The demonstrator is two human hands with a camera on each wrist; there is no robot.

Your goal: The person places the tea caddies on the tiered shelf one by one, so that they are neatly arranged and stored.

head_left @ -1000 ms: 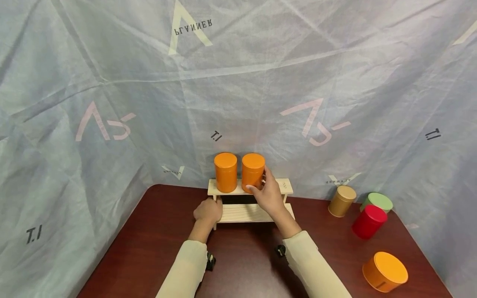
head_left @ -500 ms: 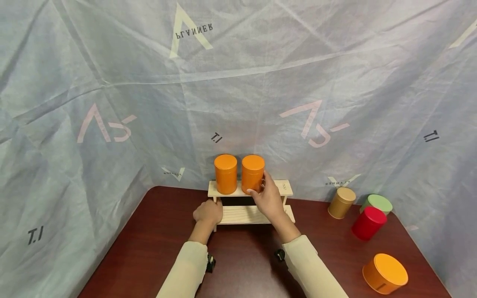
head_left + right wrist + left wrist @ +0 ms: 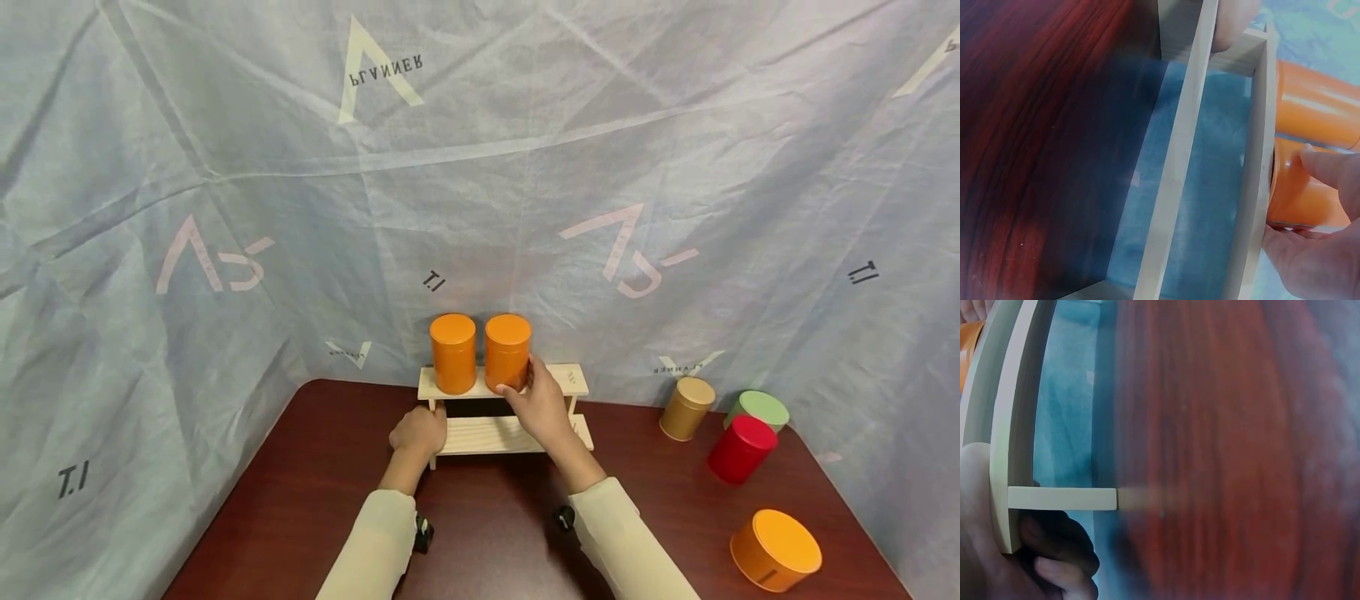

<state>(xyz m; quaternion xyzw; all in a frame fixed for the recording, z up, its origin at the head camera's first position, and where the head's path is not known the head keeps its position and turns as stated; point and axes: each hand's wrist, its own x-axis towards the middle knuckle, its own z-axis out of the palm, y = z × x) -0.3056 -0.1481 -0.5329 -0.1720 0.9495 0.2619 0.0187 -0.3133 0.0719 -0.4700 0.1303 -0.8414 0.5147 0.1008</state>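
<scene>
A small two-tier wooden shelf (image 3: 487, 435) stands against the cloth backdrop. Two orange canisters (image 3: 453, 354) are upright side by side on its top tier, with a narrow gap between them. My right hand (image 3: 542, 407) holds the right-hand orange canister (image 3: 507, 353) low down, thumb in front and fingers round its right side; its base is on the board. At the shelf's left end, my left hand (image 3: 420, 430) grips the lower board. Its fingers curl beneath the board (image 3: 1011, 425) beside a leg (image 3: 1063, 498) in the left wrist view.
Toward the right of the dark red table (image 3: 315, 467) stand a gold canister (image 3: 687, 408), a green-lidded tin (image 3: 761, 406) and a red canister (image 3: 742, 448), the red partly hiding the green. Nearer is a short, wide orange tin (image 3: 776, 550). Grey printed cloth (image 3: 480, 208) hangs behind.
The head view has shifted slightly, so the scene sits a little lower. Both hands keep their holds, and neither the canisters nor the shelf visibly move.
</scene>
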